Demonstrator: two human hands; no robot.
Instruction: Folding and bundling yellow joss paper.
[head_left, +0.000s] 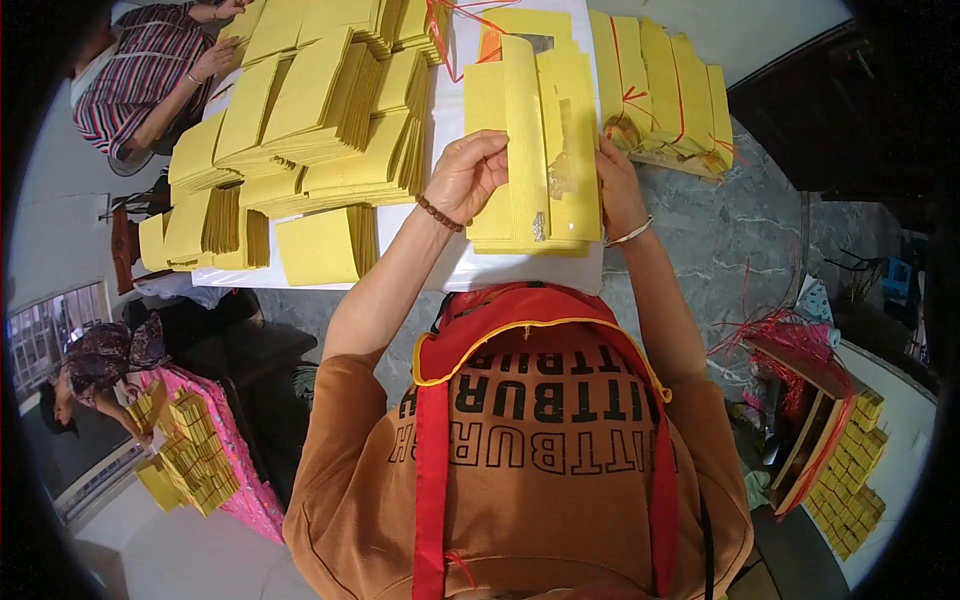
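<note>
In front of me at the white-covered table lies a stack of yellow paper sheets (487, 245). My left hand (470, 175), with a brown bead bracelet on its wrist, pinches the edge of a yellow paper (524, 150) folded into a long upright strip. My right hand (622, 190), wearing a pale bangle, grips the paper's right edge, its fingers partly hidden behind it. Between the strip and my right hand, a torn, shiny patch (563, 165) shows on the yellow surface.
Piles of folded yellow paper (320, 110) cover the table's left. Bundles tied with red string (660, 90) stand beyond its right edge. One person (150, 80) works at far left, another (100, 365) at a pink-covered table (235, 450). Red strings (795, 345) hang over a wooden rack at right.
</note>
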